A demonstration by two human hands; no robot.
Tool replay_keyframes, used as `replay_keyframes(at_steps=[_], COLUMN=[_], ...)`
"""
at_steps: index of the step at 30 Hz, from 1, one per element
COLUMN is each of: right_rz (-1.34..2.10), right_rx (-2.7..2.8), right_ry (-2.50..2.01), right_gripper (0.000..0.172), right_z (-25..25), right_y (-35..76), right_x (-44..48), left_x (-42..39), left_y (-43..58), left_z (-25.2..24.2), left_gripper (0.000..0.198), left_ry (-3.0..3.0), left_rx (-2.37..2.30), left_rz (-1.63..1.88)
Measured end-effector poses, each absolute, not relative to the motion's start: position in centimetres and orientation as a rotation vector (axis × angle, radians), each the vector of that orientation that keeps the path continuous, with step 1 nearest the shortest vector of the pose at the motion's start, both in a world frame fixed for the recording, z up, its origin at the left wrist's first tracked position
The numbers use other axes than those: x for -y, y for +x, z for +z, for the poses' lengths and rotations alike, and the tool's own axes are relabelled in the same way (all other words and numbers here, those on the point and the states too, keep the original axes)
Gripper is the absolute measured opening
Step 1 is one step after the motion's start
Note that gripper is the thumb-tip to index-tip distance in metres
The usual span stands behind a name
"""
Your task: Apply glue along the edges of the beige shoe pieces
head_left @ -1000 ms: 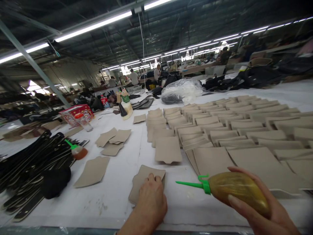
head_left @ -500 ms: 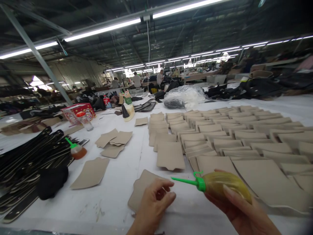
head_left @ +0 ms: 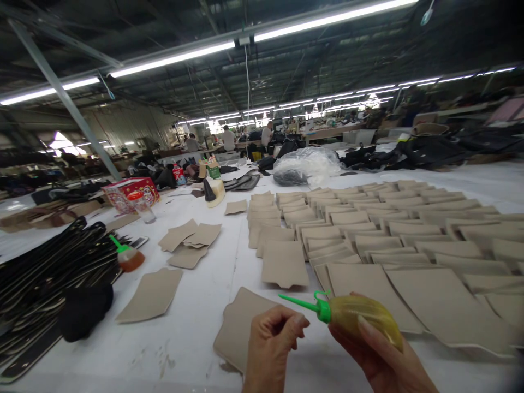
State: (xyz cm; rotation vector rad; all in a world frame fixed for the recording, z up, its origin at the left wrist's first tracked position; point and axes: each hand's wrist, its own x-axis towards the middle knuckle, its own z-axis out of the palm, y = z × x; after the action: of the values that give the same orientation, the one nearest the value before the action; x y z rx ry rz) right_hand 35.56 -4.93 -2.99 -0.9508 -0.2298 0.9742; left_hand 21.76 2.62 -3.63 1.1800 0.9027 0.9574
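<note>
My right hand (head_left: 374, 349) is wrapped around a squeeze bottle (head_left: 362, 319) of yellowish glue-like liquid. Its green nozzle (head_left: 301, 303) points left, with a small green cap loop on top. Just below the nozzle tip is my left hand (head_left: 274, 338), thumb and fingers pinched together; whatever may be between them is too small to make out. Under and behind the left hand lies a beige panel (head_left: 241, 322), flat on the white table and partly covered by the hand. Another beige panel (head_left: 285, 263) lies beyond it, at the front of the rows.
Overlapping rows of beige panels (head_left: 380, 218) spread over the right side. To the left lie loose panels (head_left: 151, 295), a second green-tipped bottle (head_left: 130, 258), black strips (head_left: 61, 273) and a black cloth item (head_left: 85, 311). Farther back are a red box (head_left: 131, 194) and clear plastic wrap (head_left: 311, 164).
My left hand has moved right, and its fingers have closed into a pinch. The bottle in my right hand has shifted slightly left and down, bringing both hands nearer each other.
</note>
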Motion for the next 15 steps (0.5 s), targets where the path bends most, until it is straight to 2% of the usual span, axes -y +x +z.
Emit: replay_keyframes(at_steps=[3,10,15], right_rz=[0.940,0.937,0.817], right_rx=[0.220,0.251,0.326], right_ry=[-0.944,-0.920,-0.955], right_gripper=[0.052,0.074,0.084], right_z=[-3.4,-4.2,-5.7], right_y=[36.1,35.6,34.8], right_x=[4.9,4.7,4.7], left_x=[-2.5,-2.5,-2.4], left_y=[20.6,22.0,24.4], left_z=[-4.2,-4.4,-3.7], left_gripper=[0.040,0.055,0.060], left_ry=[1.125,0.988,1.130], left_rx=[-0.938,-0.921,-0.988], left_rz=[0.976,1.024,0.964])
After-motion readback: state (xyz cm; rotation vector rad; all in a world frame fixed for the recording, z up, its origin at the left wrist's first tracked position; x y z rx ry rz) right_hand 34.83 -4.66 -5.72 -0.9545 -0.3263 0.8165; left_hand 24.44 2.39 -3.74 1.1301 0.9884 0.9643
